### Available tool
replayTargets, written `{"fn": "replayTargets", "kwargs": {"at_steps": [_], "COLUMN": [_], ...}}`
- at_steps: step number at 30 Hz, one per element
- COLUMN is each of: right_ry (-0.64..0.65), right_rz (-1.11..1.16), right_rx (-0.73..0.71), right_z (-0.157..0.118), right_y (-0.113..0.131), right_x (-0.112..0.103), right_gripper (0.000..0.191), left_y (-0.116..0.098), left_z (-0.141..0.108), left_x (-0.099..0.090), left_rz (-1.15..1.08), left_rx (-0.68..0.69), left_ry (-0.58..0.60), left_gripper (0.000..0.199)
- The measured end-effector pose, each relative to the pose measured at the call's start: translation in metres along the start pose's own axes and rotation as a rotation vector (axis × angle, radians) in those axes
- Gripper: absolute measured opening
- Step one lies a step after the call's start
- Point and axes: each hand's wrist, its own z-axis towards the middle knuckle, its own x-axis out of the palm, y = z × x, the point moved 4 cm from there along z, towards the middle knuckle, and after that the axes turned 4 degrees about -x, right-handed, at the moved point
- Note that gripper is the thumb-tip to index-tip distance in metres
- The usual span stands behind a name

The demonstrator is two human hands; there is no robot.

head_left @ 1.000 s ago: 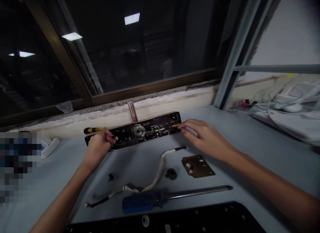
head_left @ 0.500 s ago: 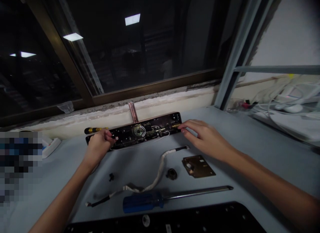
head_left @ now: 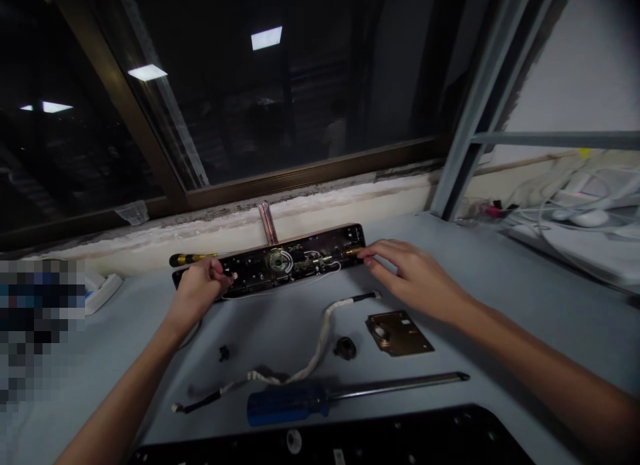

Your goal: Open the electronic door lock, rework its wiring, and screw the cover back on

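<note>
Nothing shifted — lock body point(head_left: 280, 264) stays gripped by left hand point(head_left: 197, 292) at 9 o'clock, right hand point(head_left: 410, 273) fingertips pressed at 3 (screwdriver point(head_left: 320, 398) untouched).

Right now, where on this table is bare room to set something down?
Bare table right of the right hand. Crowded in front: cable, brass plate, blue screwdriver.

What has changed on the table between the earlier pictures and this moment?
Almost nothing visibly changed. The left hand stays at the left end of the long black lock panel, and the right hand stays at its right end. The blue-handled screwdriver, the brass square plate and the white cable lie as before.
</note>
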Motion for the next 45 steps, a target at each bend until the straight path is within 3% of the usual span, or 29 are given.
{"fn": "replayTargets", "kwargs": {"at_steps": [21,37,45], "right_ry": [0.011,0.017,0.023], "right_rz": [0.013,0.023,0.014], "right_rx": [-0.001,0.021,0.017], "right_z": [0.000,0.000,-0.001], "right_y": [0.001,0.001,0.000], "right_x": [-0.002,-0.001,0.002], "right_gripper": [0.019,0.019,0.018], "left_y": [-0.020,-0.001,-0.016], "left_z": [-0.011,0.001,0.000], "left_x": [-0.006,0.000,-0.005], "left_rz": [0.278,0.120,0.318], "left_rx": [0.058,0.010,-0.029], "left_ry": [-0.119,-0.042,-0.048], "left_gripper": [0.019,0.019,0.018]}}
